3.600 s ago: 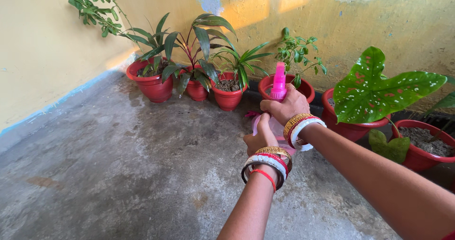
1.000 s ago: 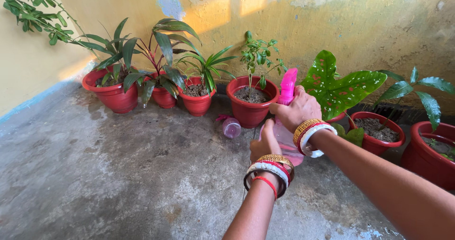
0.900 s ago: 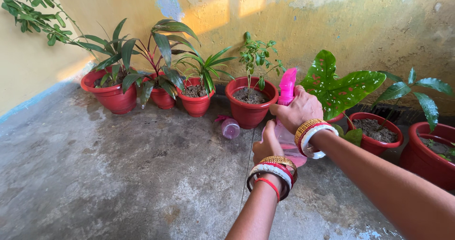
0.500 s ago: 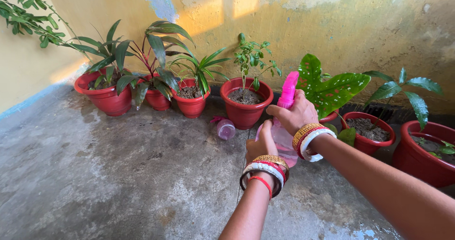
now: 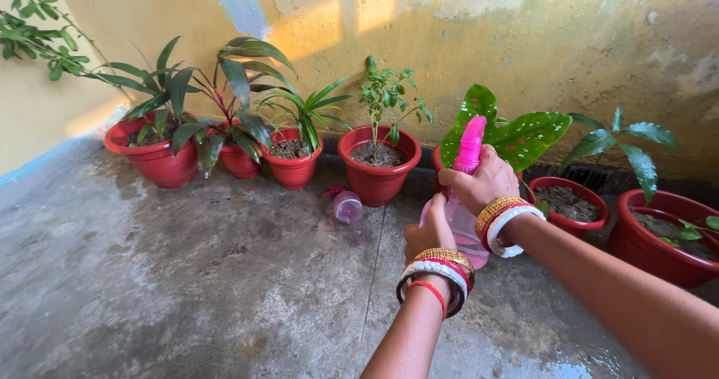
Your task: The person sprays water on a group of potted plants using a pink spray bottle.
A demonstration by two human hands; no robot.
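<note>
Left arm: reaches forward from the bottom edge, wrist ringed with bangles.
Left hand (image 5: pixel 428 233): fingers curled in a closed grip, back of the hand toward the camera.
Right arm: comes in from the lower right, bangles at the wrist.
Right hand (image 5: pixel 479 186): higher than the left, fingers wrapped in a closed grip.

Spray bottle (image 5: pixel 463 222) before the row of pots (image 5: pixel 377 175), loose bottle (image 5: pixel 347 207) left.

Yellow wall (image 5: pixel 524 42) (perhaps damp), concrete floor (image 5: pixel 187 274)
</note>
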